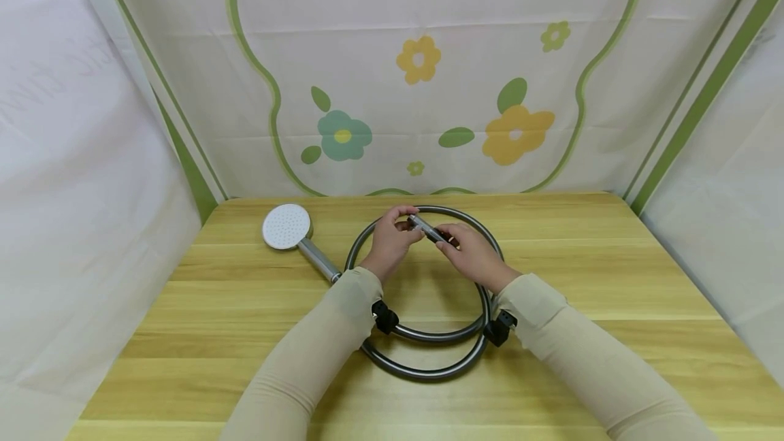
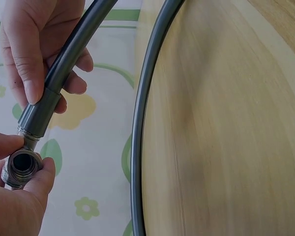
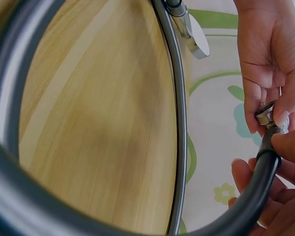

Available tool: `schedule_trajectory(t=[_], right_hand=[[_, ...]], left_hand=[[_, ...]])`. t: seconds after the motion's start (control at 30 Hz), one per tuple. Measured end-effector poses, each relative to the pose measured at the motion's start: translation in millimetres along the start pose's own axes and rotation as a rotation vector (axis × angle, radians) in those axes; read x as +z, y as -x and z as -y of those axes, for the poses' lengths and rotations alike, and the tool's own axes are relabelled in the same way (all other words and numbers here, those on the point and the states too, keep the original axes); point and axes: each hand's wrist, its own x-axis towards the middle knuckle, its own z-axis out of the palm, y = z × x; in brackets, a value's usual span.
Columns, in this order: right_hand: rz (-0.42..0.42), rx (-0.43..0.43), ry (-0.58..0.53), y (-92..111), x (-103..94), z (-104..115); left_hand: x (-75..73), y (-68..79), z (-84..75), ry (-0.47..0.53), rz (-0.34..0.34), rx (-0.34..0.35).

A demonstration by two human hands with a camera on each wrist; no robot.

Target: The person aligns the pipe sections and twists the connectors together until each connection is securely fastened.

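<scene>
A dark grey shower hose [image 1: 422,374] lies in loops on the wooden table. Its free end is raised over the loops between both hands. My left hand [image 1: 392,243] pinches the shiny metal nut [image 2: 23,166] at that end between thumb and fingers; the nut's threaded opening shows in the left wrist view and sits tilted against the hose. Just behind it, my right hand [image 1: 476,257] grips the smooth dark end sleeve [image 2: 39,115] of the hose. A shower head [image 1: 286,226] with a white face and a grey handle [image 1: 318,258] lies at the left, joined to the hose's other end.
The wooden table [image 1: 612,359] reaches to a white fabric backdrop [image 1: 380,60] with flowers and green lines. Fabric walls [image 1: 79,175] stand at both sides. Black wrist cameras [image 1: 384,318] hang under both cuffs, close over the hose loops.
</scene>
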Motion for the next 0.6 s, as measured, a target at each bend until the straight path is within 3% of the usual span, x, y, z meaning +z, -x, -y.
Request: schedule_trajectory(t=[0.27, 0.33, 0.6], right_hand=[[0.035, 0.028, -0.042, -0.5, 0.2, -0.4], [0.047, 0.040, -0.051, -1.6, 0.3, -0.3], [0.086, 0.062, -0.097, -2.7, -2.3, 1.9]], left_hand=[[-0.9, 0.0, -0.3, -0.004, 0.015, -0.022], [-0.6, 6.0, -7.6, -0.012, 0.014, -0.020], [-1.0, 1.6, 0.8, -0.005, 0.000, 0.009]])
